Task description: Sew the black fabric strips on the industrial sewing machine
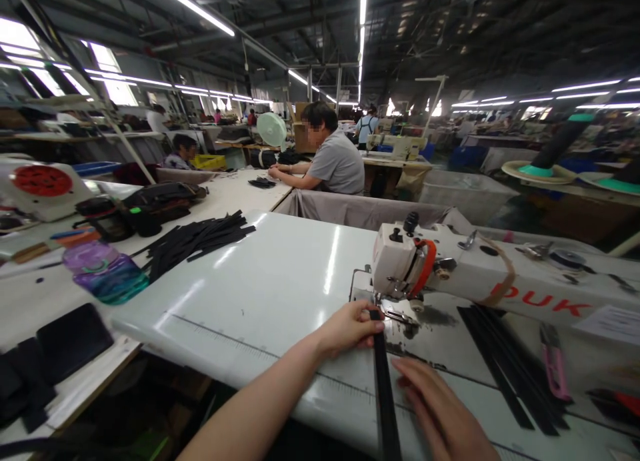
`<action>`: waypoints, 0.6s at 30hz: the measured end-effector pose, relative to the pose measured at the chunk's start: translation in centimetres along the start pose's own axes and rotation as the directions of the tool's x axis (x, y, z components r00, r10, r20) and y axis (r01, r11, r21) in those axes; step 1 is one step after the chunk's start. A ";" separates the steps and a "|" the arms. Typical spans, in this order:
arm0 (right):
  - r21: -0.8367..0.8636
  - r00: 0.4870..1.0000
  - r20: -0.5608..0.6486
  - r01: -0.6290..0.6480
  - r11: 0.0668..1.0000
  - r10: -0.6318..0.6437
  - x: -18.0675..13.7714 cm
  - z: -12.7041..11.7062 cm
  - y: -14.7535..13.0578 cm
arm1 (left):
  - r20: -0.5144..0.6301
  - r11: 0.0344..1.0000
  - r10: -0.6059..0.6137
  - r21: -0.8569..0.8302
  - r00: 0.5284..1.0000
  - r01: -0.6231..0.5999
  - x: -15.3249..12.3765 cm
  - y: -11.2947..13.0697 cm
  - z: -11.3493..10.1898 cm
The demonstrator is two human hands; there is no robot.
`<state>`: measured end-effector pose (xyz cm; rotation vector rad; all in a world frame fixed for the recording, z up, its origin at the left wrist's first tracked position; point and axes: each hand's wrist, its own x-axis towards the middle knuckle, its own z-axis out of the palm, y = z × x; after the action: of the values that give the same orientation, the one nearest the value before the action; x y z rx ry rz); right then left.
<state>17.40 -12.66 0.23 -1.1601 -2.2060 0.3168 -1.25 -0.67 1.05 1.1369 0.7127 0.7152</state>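
Note:
A long black strap [384, 388] runs from under the presser foot of a white sewing machine [480, 274] toward me across the white table [270, 281]. My left hand [347, 328] pinches the strap just in front of the presser foot, fingers closed on its left edge. On the strap's right side, nearer to me, my right hand [440, 411] lies flat, its fingers stretched out and touching the strap's edge.
Several finished black straps [510, 364] lie right of the needle, beside a pink cutter [554, 362]. A pile of black strips [195, 238], a purple water bottle [103, 271] and a phone [73, 341] sit at the left. A person in grey [333, 158] works at the table behind.

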 end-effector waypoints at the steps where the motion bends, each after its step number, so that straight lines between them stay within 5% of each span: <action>1: -0.090 0.995 -0.076 0.063 0.994 -0.070 1.0 -0.4 0.4 | -0.025 1.000 -0.005 0.015 1.000 0.006 0.1 -0.1 -0.2; 2: -0.182 0.982 -0.104 0.134 0.974 -0.155 2.1 -0.7 0.9 | -0.049 0.999 -0.013 0.046 0.999 0.016 0.3 -0.2 -0.4; 5: -0.375 0.922 0.055 0.375 0.848 -0.384 4.8 -1.0 2.6 | -0.188 0.968 0.018 0.248 0.982 0.029 0.6 -0.6 -0.4; 8: -0.474 0.865 0.128 0.484 0.736 -0.486 5.9 -0.1 3.5 | -0.320 0.762 0.290 0.647 0.902 -0.015 0.5 -0.6 -0.1; 10: -0.505 0.869 0.113 0.468 0.725 -0.482 5.8 0.7 3.8 | -0.239 0.519 0.438 0.854 0.867 -0.027 0.1 -0.4 0.0; 12: -0.510 0.891 0.077 0.421 0.750 -0.448 5.6 1.3 4.1 | -0.124 0.353 0.451 0.935 0.884 -0.049 -0.2 -0.3 0.0; 18: -0.492 0.938 -0.019 0.293 0.820 -0.346 6.2 2.1 5.1 | -0.040 0.245 0.432 0.967 0.901 -0.074 -0.1 -0.4 0.2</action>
<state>16.82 -4.53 -1.31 -0.9839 -2.4013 -0.4596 -1.13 -0.95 0.77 2.3844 1.3393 0.7334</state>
